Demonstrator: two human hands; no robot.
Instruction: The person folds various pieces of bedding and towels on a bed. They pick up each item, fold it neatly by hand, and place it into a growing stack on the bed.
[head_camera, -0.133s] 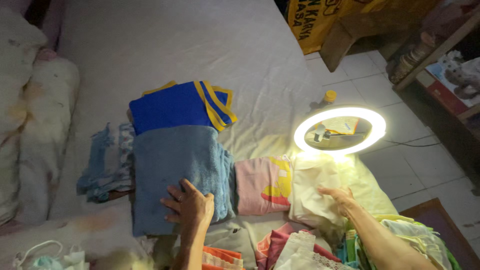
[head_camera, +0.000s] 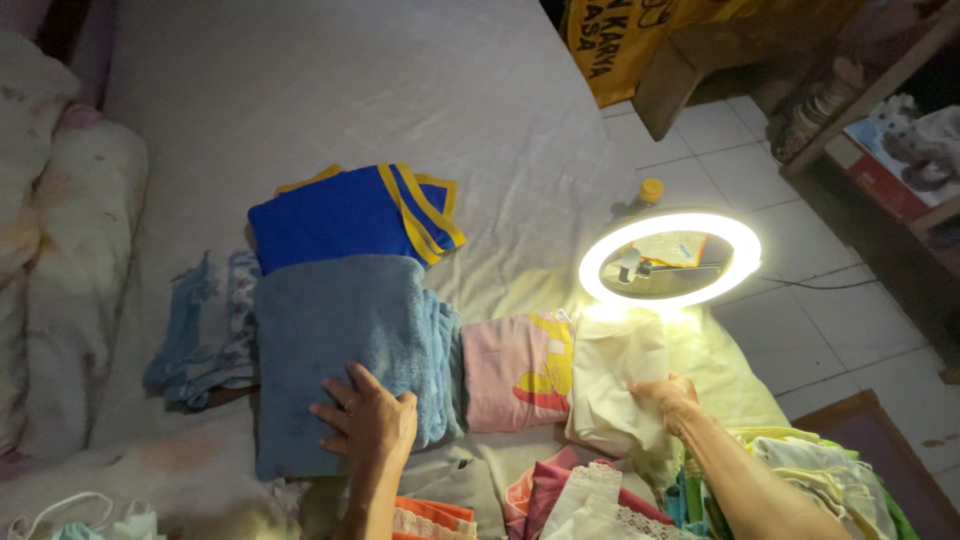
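Right hand (head_camera: 663, 397) has closed on the cream cloth (head_camera: 615, 385); left hand (head_camera: 368, 420) stays flat on the blue towel (head_camera: 335, 340).

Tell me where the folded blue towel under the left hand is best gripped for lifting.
Probably at the near edge of the blue towel, beside the left hand, coming from the person's side. It lies flat and folded; that edge is free, while the blue-and-yellow garment abuts its far end.
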